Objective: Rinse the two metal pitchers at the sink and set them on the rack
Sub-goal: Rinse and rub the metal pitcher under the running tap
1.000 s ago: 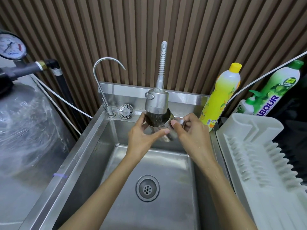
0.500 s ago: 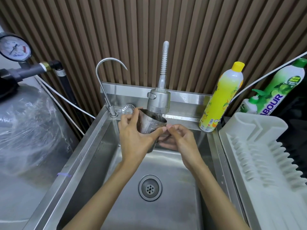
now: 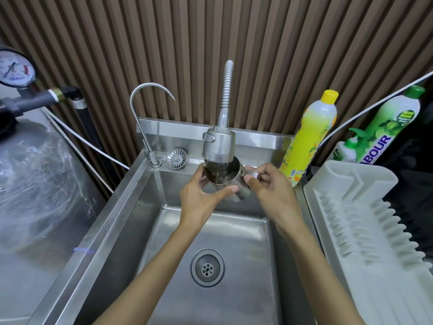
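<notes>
A small metal pitcher [image 3: 222, 173] is held upright directly under the spray faucet head [image 3: 219, 144], and water runs into its open mouth. My left hand [image 3: 201, 195] cups the pitcher's body from the left, thumb across the front. My right hand [image 3: 269, 188] pinches the pitcher's handle on its right side. Both hands hover over the back of the steel sink [image 3: 131, 207]. The white plastic drying rack [image 3: 365, 221] lies to the right of the sink with nothing on it. No second pitcher is in view.
A thin gooseneck tap [image 3: 145, 106] and a loose strainer [image 3: 176, 158] sit at the sink's back left. Yellow [image 3: 311, 134] and green [image 3: 386, 123] detergent bottles stand behind the rack. A plastic-wrapped tank [image 3: 35, 184] with a pressure gauge [image 3: 15, 69] is on the left. The drain [image 3: 207, 267] is below.
The pitcher went from tilted left of the faucet back to upright under it. My right hand moved from beneath the pitcher up to its handle.
</notes>
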The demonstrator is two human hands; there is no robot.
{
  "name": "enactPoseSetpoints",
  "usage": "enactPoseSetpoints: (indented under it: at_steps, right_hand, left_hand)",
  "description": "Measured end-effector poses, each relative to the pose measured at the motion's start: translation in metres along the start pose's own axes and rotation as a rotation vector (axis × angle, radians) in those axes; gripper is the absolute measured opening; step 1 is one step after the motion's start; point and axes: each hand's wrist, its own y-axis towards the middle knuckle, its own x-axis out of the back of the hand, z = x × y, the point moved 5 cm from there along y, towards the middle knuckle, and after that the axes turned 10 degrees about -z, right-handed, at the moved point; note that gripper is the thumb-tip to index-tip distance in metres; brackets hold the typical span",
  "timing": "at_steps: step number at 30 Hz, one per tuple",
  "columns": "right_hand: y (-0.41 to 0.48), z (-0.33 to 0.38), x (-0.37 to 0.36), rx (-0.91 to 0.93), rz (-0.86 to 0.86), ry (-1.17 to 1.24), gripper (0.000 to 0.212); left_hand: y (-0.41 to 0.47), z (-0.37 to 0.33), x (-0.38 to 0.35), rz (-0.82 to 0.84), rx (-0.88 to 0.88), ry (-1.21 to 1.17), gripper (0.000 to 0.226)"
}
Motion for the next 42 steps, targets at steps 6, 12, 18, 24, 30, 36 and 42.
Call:
enactPoseSetpoints:
  at_steps: [6, 12, 18, 24, 30, 36, 42]
  right_hand:
    - [0.004, -0.036, -0.035, -0.224, 0.252, 0.483, 0.021]
    - [-0.01, -0.031, -0.044, -0.262, 0.235, 0.556, 0.012]
    - [-0.01, -0.004, -0.015, -0.136, 0.073, 0.098, 0.022]
    - [-0.011, 0.02, 0.003, 0.161, -0.075, -0.341, 0.017]
    - [0.0, -0.013, -0.019, -0.104, 0.062, 0.303, 0.017]
    - [-0.005, -0.032, -0.049, -0.221, 0.107, 0.552, 0.019]
    - [-0.008, -0.021, -0.029, -0.165, 0.047, 0.403, 0.013]
  left_hand:
    - [0.0, -0.02, 0.015, -0.175, -0.264, 0.091, 0.089]
    - [-0.008, -0.026, 0.032, -0.242, -0.316, 0.286, 0.093]
    - [-0.015, -0.014, 0.027, -0.173, -0.057, 0.199, 0.089]
    - [-0.015, -0.001, 0.001, 0.025, 0.016, -0.096, 0.059]
    - [0.009, -0.006, 0.001, -0.07, -0.129, -0.066, 0.096]
    - [0.006, -0.03, 0.024, -0.158, -0.435, 0.164, 0.082]
    - [-0.006, -0.027, 0.032, -0.256, -0.288, 0.29, 0.095]
